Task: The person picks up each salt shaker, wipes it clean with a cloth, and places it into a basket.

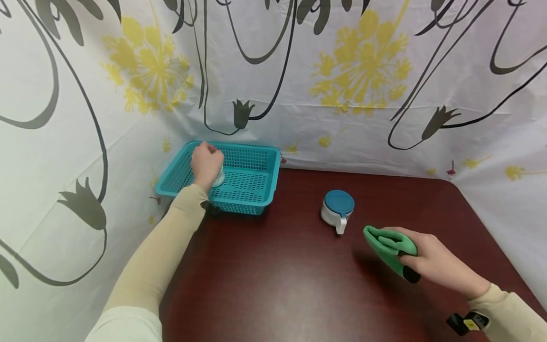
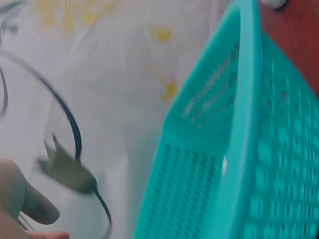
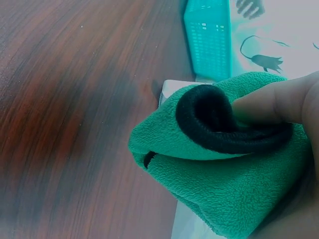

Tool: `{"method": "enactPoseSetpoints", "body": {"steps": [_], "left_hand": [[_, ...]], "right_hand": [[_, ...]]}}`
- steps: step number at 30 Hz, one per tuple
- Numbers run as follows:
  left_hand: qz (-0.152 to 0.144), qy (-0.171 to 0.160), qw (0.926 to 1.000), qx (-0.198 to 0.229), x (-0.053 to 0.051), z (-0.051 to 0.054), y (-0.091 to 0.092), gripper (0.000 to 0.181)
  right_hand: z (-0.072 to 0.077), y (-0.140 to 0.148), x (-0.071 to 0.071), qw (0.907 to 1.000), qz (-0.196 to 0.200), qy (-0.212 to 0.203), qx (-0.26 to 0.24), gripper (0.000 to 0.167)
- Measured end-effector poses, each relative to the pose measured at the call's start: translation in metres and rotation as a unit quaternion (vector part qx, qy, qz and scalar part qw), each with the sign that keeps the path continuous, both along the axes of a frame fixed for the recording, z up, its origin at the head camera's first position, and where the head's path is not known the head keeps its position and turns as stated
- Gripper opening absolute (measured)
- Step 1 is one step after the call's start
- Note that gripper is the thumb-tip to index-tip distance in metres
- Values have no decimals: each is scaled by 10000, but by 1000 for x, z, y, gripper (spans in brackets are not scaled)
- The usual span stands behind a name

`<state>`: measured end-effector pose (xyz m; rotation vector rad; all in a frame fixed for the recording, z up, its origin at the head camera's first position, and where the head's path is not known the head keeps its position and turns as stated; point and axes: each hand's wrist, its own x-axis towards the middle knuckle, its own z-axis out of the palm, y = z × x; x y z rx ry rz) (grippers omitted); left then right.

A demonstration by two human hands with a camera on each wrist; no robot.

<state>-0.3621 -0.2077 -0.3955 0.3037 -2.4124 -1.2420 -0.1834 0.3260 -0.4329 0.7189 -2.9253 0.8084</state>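
My left hand (image 1: pixel 207 165) reaches over the left part of a turquoise plastic basket (image 1: pixel 269 190). Just beside and below its fingers, a small whitish thing (image 1: pixel 219 178) shows inside the basket, mostly hidden by the hand. At the lower left of the left wrist view only the thumb (image 2: pixel 42 206) and a fingertip appear, so I cannot tell whether they hold it. My right hand (image 1: pixel 440 263) grips a folded green cloth (image 1: pixel 384 249) with a black edge, held above the table. In the right wrist view the thumb presses into the fold of the cloth (image 3: pixel 219 184).
A white lidded jar (image 1: pixel 331 217) with a blue lid and a handle stands on the dark brown table (image 1: pixel 273 285), between the basket and the cloth. Patterned white sheeting (image 1: pixel 273 85) hangs behind the table and along its sides.
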Motion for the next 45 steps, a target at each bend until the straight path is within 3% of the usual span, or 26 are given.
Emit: {"method": "enactPoseSetpoints", "body": {"steps": [4, 9, 11, 15, 20, 26, 30, 33, 36, 41, 45], "left_hand": [[-127, 811, 9964, 210, 12, 12, 29, 16], [-315, 1756, 9827, 495, 29, 20, 66, 10], [-456, 1995, 9772, 572, 36, 22, 81, 9], [-868, 2027, 9709, 929, 50, 21, 111, 8], [-1368, 1484, 9689, 1435, 64, 8, 143, 7], [-1671, 585, 9728, 1495, 76, -20, 176, 6], [-1860, -90, 9692, 1614, 85, -38, 196, 9], [-2009, -603, 9595, 1881, 90, -51, 210, 10], [-2115, -1018, 9442, 2309, 96, -61, 222, 11], [-2123, -1409, 9225, 2901, 102, -71, 240, 12], [-1967, -1652, 9137, 3149, 106, -76, 254, 12]], "right_hand": [[-1, 1, 2, 10000, -42, 26, -3, 71], [0, 3, 3, 9999, -103, -40, -24, 71], [0, 3, 3, 9999, -133, -52, -24, 71], [1, 5, 5, 9997, -216, -133, -56, 70], [-1, 5, 6, 9996, -233, -138, -96, 70], [-2, 5, 5, 9997, -221, -36, -83, 70], [-1, 5, 3, 9996, -259, -16, -66, 69], [0, 4, 1, 9995, -316, 10, -52, 68], [1, 3, -3, 9993, -353, 116, -23, 68], [0, 0, -9, 9980, -343, 523, 7, 74], [-3, 0, -12, 9965, -344, 756, 50, 75]]}}
